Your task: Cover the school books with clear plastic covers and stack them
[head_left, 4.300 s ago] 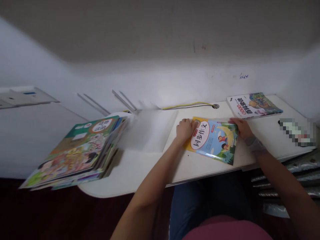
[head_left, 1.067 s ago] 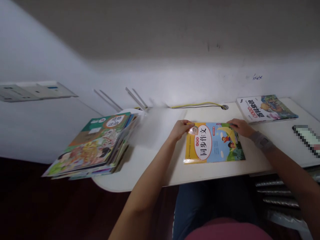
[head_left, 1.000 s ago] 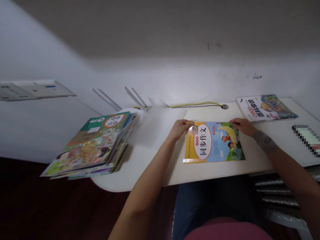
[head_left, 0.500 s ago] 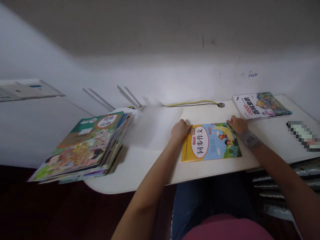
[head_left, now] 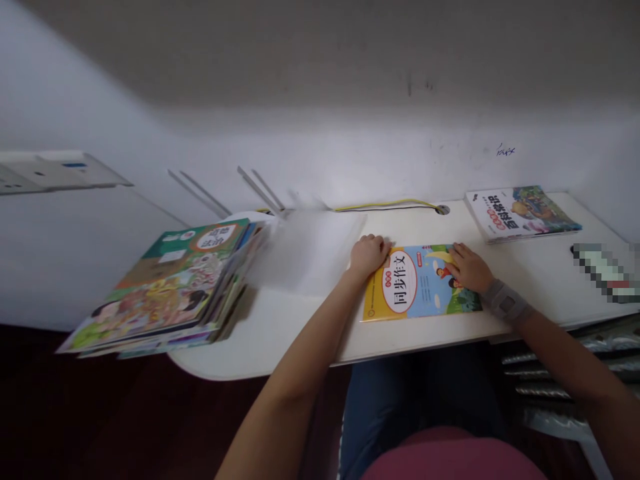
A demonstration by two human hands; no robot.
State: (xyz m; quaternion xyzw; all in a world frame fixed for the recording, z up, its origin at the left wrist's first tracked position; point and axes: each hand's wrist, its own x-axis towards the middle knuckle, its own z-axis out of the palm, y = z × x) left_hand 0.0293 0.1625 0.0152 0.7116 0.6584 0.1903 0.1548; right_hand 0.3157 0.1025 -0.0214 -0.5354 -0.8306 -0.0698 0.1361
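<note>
A yellow and blue book (head_left: 423,293) with a moon picture on its cover lies flat on the white desk in front of me. Its upper left corner is under the curled fingers of my left hand (head_left: 369,255), which looks closed on that edge. My right hand (head_left: 471,268), with a grey band on the wrist, rests on the upper right of the cover with its fingers stretched out. Left of the book lies a translucent whitish sheet (head_left: 310,253), partly blurred. It reaches to a stack of books (head_left: 173,287) topped by a green and orange cover.
Another small pile of books (head_left: 523,212) sits at the back right of the desk (head_left: 300,333). A pixelated phone-like object (head_left: 607,270) lies near the right edge. A yellow cable (head_left: 385,203) runs along the wall to a hole. Wall sockets (head_left: 55,172) are at left.
My right hand has gone from pinching the book's top edge to lying spread on its cover. My left hand has curled more at the corner. The book has barely moved.
</note>
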